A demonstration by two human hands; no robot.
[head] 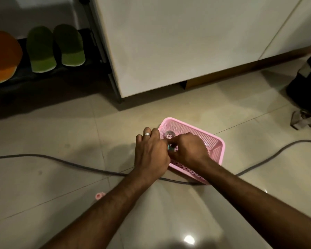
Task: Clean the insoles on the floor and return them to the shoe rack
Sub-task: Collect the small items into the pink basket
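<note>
Seemingly both hands [169,150] grip small unreadable item [171,147]

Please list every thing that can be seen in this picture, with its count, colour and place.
green insoles: two, green, side by side on the shoe rack, upper left
orange insole: one in view, orange, on the rack at the left edge
shoe rack: one, dark, upper left
cabinet: one, white, behind the basket
basket: one, pink, on the floor, centre
cable: one, grey, across the floor
pink piece: one, pink, on the floor by the left forearm
bag: one, dark, right edge
left hand: over the basket's near corner, wears a ring
right hand: over the basket, pinches a small item, too hidden to name
</note>
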